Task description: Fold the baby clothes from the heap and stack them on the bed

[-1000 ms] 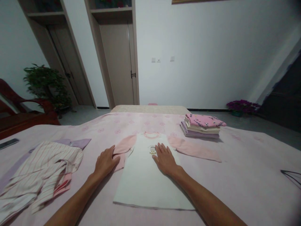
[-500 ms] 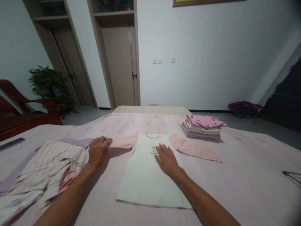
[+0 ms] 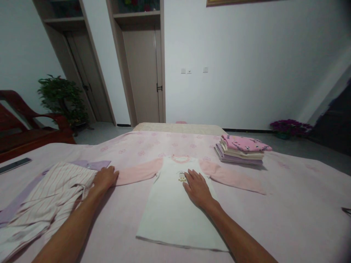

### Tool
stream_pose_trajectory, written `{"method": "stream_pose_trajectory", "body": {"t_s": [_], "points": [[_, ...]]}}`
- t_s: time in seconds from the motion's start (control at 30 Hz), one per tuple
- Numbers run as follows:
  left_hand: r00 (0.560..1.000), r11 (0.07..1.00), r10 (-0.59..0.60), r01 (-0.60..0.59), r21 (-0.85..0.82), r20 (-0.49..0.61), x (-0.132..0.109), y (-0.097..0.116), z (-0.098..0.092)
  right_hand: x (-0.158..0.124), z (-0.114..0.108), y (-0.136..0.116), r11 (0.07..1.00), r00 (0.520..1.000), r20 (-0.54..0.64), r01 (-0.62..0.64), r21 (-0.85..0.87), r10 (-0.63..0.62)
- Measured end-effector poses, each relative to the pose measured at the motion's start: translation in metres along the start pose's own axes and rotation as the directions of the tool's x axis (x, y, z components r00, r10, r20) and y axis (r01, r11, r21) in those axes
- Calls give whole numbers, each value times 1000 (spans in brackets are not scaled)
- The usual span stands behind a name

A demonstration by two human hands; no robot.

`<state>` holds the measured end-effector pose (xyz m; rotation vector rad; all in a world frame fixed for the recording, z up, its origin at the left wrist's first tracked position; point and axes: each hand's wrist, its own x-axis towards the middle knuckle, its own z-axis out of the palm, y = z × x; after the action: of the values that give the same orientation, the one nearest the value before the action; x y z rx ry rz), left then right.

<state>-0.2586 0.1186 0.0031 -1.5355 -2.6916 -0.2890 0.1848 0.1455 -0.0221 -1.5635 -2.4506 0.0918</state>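
A white long-sleeved shirt [image 3: 175, 215] with pink sleeves lies spread front up, its collar away from me. My left hand [image 3: 105, 178] is closed at the cuff of the left-hand sleeve [image 3: 139, 171]; that sleeve runs out straight from the shoulder. My fingers hide the cuff itself. Flat on the chest rests my right hand [image 3: 197, 188], fingers stretched out, beside the small print. The other pink sleeve [image 3: 237, 179] slants out to the right, untouched. Close by my left forearm lies a rumpled heap of striped clothing [image 3: 59, 193] over a purple garment [image 3: 27, 195].
A folded clothes stack [image 3: 241, 151], pink on top, stands at the back right of the pink bedspread [image 3: 296, 212]. A phone [image 3: 15, 165] lies at the far left. Beyond are a wooden chair [image 3: 35, 124], a leafy plant [image 3: 61, 98] and purple flowers [image 3: 290, 126].
My left hand has moved left and lower, drawing the sleeve out straighter. My right hand stays flat on the chest. The view has shifted slightly.
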Motion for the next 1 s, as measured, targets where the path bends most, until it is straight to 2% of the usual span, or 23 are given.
{"method": "stream_pose_trajectory", "body": {"t_s": [0.13,0.3,0.43,0.53,0.63,0.7,0.77,0.83,0.9,1.0], "points": [[999,999,-42,42,-24,9,5,-1,10,0,1,1,1000,1000,-4,-1,-2,0],[991,991,-106,98,-95,-82,16,8,8,1,1,1,1000,1000,-6,-6,7,6],[987,994,-35,18,-110,-155,30,13,5,1,1,1,1000,1000,2,-9,11,9],[989,994,39,-53,-98,-146,37,11,12,1,1,1,1000,1000,5,-7,9,7],[994,999,17,-21,-31,-108,33,8,23,1,1,1,1000,1000,8,-12,7,12],[987,998,15,-5,58,-163,27,11,26,0,1,0,1000,1000,9,-12,8,12],[957,991,98,-69,114,-274,18,22,26,0,1,0,1000,1000,5,-8,7,8],[914,972,237,-223,79,-329,10,40,23,0,1,0,1000,1000,0,-3,7,3],[890,929,346,-369,-22,-298,5,63,20,0,0,0,1000,1000,-5,-2,7,2],[901,915,368,-396,-84,-231,6,96,19,0,0,0,1000,1000,-6,-1,10,1]]}}
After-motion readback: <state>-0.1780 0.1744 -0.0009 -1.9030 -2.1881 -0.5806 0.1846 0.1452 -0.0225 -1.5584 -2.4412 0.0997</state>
